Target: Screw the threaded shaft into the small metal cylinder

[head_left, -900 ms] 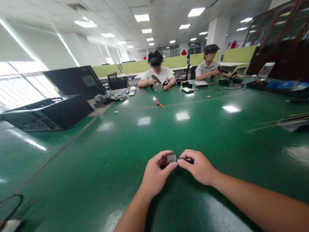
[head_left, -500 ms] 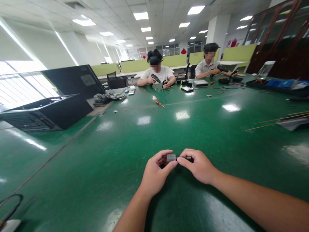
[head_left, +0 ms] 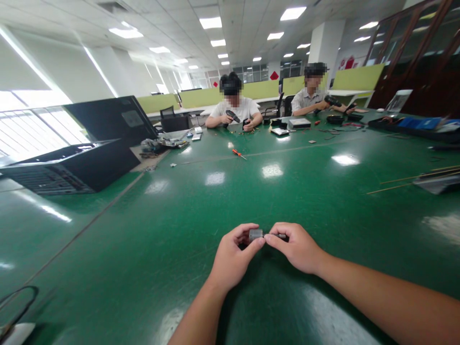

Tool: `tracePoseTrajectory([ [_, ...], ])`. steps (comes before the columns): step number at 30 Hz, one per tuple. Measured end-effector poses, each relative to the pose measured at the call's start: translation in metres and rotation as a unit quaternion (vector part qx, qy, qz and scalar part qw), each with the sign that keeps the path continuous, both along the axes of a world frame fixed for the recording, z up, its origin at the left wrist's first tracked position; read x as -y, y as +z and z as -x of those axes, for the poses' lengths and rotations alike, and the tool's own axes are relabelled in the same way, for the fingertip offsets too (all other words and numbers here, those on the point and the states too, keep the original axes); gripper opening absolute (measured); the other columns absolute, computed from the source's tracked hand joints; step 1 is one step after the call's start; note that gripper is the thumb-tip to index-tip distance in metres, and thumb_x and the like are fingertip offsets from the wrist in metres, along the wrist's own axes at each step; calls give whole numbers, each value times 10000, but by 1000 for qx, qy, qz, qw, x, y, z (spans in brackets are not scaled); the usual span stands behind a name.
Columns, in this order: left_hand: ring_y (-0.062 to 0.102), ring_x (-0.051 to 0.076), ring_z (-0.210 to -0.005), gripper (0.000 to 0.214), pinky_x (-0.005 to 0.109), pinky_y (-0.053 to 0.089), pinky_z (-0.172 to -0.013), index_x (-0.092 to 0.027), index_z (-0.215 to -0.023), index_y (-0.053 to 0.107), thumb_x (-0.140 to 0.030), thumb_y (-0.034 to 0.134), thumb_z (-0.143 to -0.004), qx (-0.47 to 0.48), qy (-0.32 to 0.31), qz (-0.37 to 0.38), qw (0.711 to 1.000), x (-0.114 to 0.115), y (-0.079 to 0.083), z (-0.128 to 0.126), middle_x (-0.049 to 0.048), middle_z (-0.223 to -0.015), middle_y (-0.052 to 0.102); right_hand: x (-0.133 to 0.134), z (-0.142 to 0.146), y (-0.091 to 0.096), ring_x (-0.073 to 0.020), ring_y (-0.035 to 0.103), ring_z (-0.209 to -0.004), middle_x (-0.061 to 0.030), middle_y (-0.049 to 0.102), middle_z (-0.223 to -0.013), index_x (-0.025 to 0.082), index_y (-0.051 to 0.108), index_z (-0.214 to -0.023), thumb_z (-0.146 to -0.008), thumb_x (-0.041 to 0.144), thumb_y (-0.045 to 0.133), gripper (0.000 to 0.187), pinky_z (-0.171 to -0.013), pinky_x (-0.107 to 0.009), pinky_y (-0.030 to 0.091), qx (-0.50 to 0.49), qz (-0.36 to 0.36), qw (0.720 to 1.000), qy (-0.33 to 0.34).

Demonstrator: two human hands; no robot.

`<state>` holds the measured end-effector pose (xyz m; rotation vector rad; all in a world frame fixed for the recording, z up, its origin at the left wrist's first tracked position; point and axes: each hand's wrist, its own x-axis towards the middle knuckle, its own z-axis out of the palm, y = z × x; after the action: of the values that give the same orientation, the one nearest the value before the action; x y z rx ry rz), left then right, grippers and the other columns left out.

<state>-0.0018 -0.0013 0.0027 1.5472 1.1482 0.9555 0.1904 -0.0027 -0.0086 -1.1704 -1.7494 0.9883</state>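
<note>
Cylinder [head_left: 256,235], grey metal — head view: held well to the near side of orange screwdriver [head_left: 237,153], slightly R of it. L hand [head_left: 231,261] has thumb & fingers curled round cylinder; R hand [head_left: 300,248] pinches thin rod [head_left: 279,235]. Long axis approx L–R, btwn hands; L nearer cylinder, R nearer rod. Can't tell if they're joined.

Ceiling lights [head_left: 293,14] glow above lime partitions [head_left: 358,77], a white pillar [head_left: 327,40] and dark cabinets [head_left: 419,60].
</note>
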Motion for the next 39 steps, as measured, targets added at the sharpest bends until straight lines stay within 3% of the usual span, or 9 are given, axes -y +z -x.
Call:
tracePoseTrajectory([
  [39, 683, 226, -854, 360, 323, 507, -792, -167, -1105, 686, -371, 722, -811, -28, -2, -8, 1000, 1, 4, -2, 73, -932, 743, -1, 0, 1, -141, 540, -678, 10, 582, -684, 177, 596, -664, -931, 339, 566, 314, -629, -265, 359, 57, -19, 998, 25],
])
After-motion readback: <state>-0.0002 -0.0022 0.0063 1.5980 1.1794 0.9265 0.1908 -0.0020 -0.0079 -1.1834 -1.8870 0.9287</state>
